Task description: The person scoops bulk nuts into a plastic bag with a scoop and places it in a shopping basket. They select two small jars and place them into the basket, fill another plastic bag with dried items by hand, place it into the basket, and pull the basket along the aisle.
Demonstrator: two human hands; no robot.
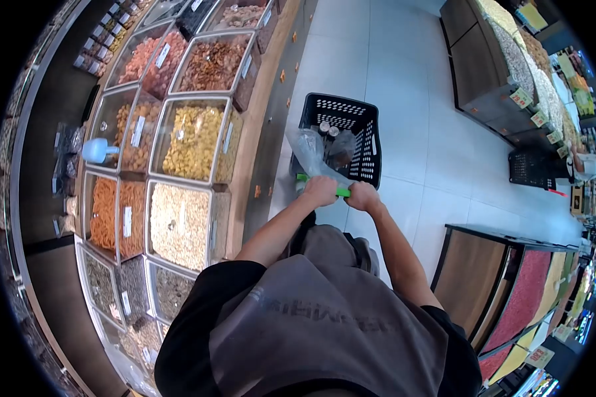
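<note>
My left hand (320, 190) and my right hand (363, 196) are close together in front of me, both with fingers wrapped round the green handle (342, 192) of a black shopping basket (343, 100). A clear plastic bag (310, 151) stretches from the basket's left side up to my hands; whether my fingers also grip it I cannot tell. Inside the basket lie small containers with pale round tops (324, 126) and another clear bag with something brownish (342, 151).
Lidded clear bins of dried foods, including yellow pieces (191, 142) and pale flakes (179, 223), line the left. A blue scoop (99, 151) rests there. Grain displays (520, 278) stand right. Another person (586, 164) is at far right beside a second black basket (531, 170).
</note>
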